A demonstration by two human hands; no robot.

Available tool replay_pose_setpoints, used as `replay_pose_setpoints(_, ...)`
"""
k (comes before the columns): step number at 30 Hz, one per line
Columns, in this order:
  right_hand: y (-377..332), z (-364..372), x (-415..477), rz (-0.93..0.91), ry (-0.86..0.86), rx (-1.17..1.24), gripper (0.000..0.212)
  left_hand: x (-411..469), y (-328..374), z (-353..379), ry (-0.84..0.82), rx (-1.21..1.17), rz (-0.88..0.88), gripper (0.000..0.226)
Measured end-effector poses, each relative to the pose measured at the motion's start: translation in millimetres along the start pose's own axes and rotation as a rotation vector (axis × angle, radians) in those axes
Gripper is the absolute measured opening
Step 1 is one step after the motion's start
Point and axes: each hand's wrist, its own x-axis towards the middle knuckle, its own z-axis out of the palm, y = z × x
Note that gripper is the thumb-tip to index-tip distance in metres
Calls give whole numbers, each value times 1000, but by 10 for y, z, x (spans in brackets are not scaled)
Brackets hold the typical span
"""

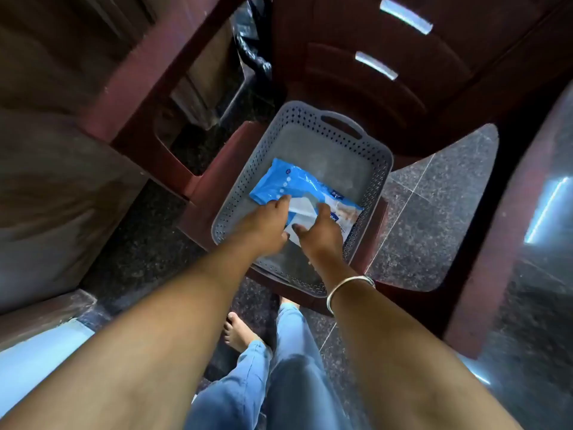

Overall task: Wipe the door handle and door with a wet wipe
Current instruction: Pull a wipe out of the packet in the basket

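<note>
Fingers of the left hand [263, 226] press flat on the blue plastic wet-wipe pack [297, 187], which lies in a grey perforated plastic basket [376, 172] on a maroon plastic chair [214, 187]. Right hand [322, 234] fingers curl loosely at the pack's white flap [302, 212]; an actual pinch cannot be told

The wipe pack [297, 184] is a blue, crinkled soft packet with white print, lying flat and skewed, long axis running 10 to 4 o'clock. A white flap [302, 209] shows at its 6 o'clock edge, partly covered.
</note>
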Motion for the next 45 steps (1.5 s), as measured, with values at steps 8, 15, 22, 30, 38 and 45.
replay_pose_setpoints(8, 38, 37, 269, 32, 104, -73, 14, 183, 26, 110, 27, -84, 88, 66)
replay_pose_setpoints(15, -25, -45, 392, 78, 166, 36, 17, 333, 78, 114, -7, -189, 115, 60)
replay_pose_setpoints(22, 48, 11, 449, -169, 76, -350, 28, 408, 113, 130, -50, -112, 94, 65)
replay_pose_setpoints(30, -23, -28, 481, -70, 63, -209, 30, 361, 70, 118, 22, -181, 48, 45)
replay_pose_setpoints(38, -94, -85, 470, 66, 88, 57, 14, 361, 63, 80, 57, -371, 6, 45)
replay_pose_setpoints(45, -87, -173, 285, 93, 117, 422, 24, 310, 125, 56, 99, -561, -34, 52)
